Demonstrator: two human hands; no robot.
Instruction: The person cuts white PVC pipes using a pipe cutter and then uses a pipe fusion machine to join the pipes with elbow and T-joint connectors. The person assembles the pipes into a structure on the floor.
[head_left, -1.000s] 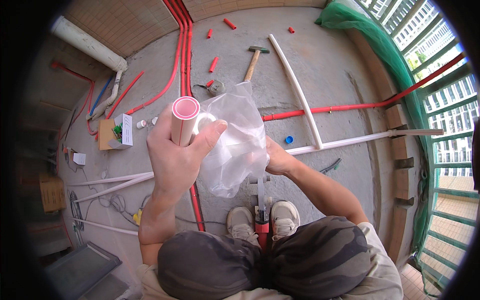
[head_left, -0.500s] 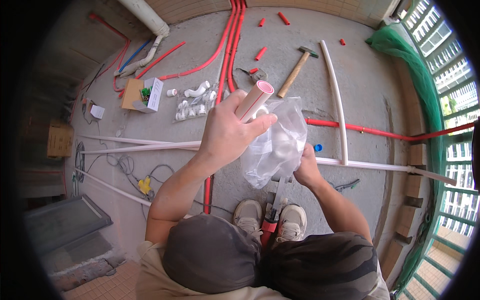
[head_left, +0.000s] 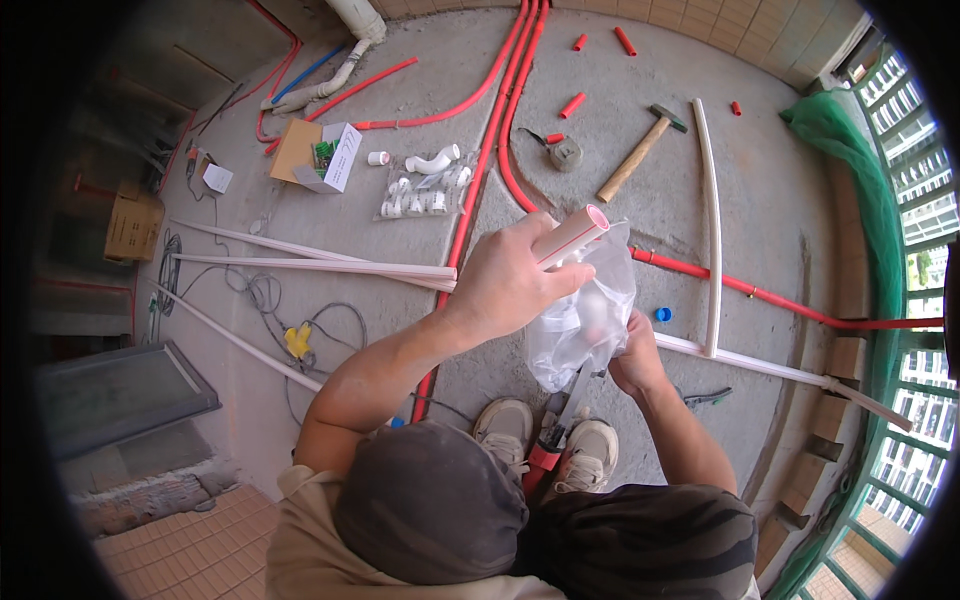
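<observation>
The left hand (head_left: pixel 505 285) is wrapped round a short, stiff white plastic pipe with a pink-ringed cut end (head_left: pixel 572 236), fingers (head_left: pixel 545 290) curled round its lower part so that the open end sticks out up and to the right, held in the air above the concrete floor (head_left: pixel 400 330). Just below it hangs a thin clear plastic bag holding white pipe fittings (head_left: pixel 585 320). The right hand (head_left: pixel 635 355) bunches the bag's lower right side, fingers closed into the film as far as the crumpled plastic lets one see.

The pipe looks light and rigid with a smooth, rather slick skin; a full wrap round its shaft, as here, should hold it best. The bag is limp and crinkly, likely to sag and slide under the small hard pieces inside, so gathering its neck or cupping it from below would be safer than pinching one layer of film.

Compared with half a second ago, the pipe lies flatter, its pink end pointing more to the right, and the bag has dropped a little nearer the two pale shoes (head_left: pixel 545 445). The wooden-handled hammer (head_left: pixel 635 155) and the flat packet of white elbows (head_left: pixel 425 190) on the floor sit lower in the view, the head having tipped.
</observation>
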